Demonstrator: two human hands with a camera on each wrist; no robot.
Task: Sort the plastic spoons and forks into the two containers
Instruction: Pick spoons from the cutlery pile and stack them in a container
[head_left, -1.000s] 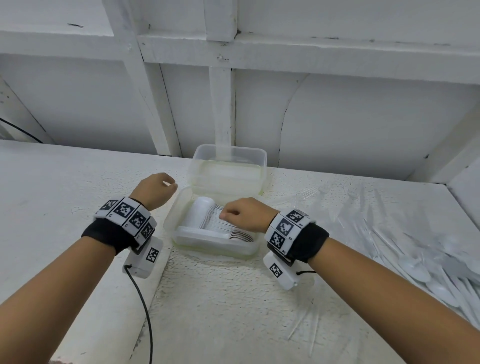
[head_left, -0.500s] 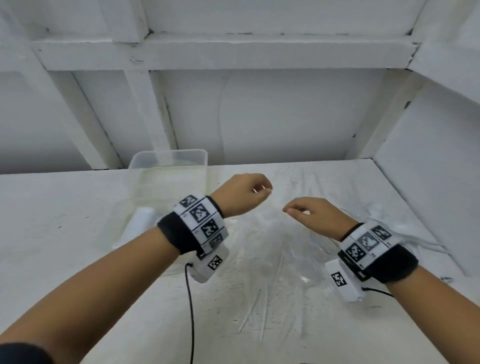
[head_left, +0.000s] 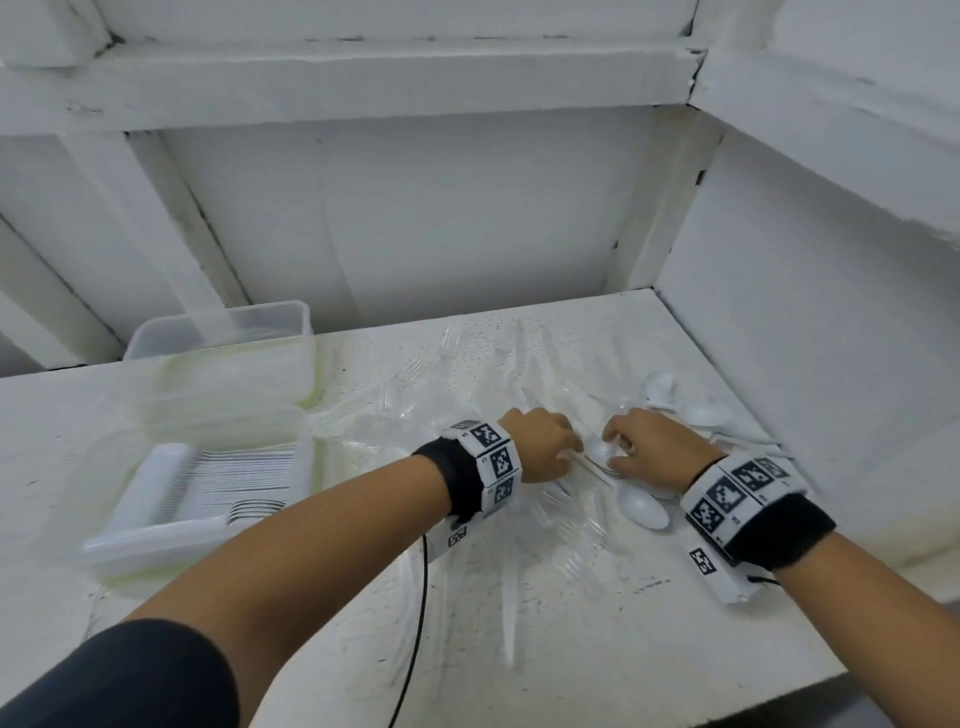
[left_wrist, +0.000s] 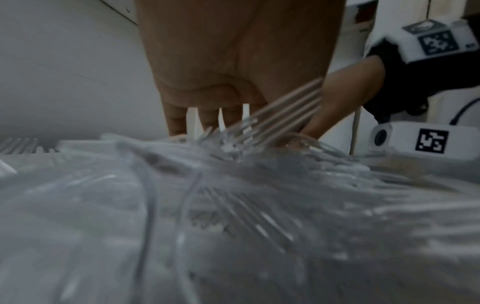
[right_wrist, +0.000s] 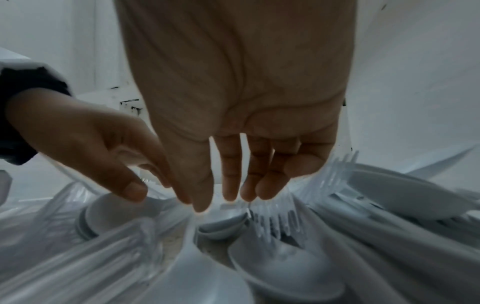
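spoons (head_left: 644, 506) white; forks (head_left: 257, 505) clear; wristbands (head_left: 496, 460) black-white checkered

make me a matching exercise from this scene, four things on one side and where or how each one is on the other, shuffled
Things
1. near clear plastic container
2. far clear plastic container
3. white plastic spoon just in front of the right hand
4. left hand

Places or states
A. lies loose on the white table, outside both containers
B. stands at the back by the wall, nothing visible in it
C. holds a stacked row of clear forks
D. reaches into the loose cutlery pile beside the right hand

Pairs: 1-C, 2-B, 3-A, 4-D
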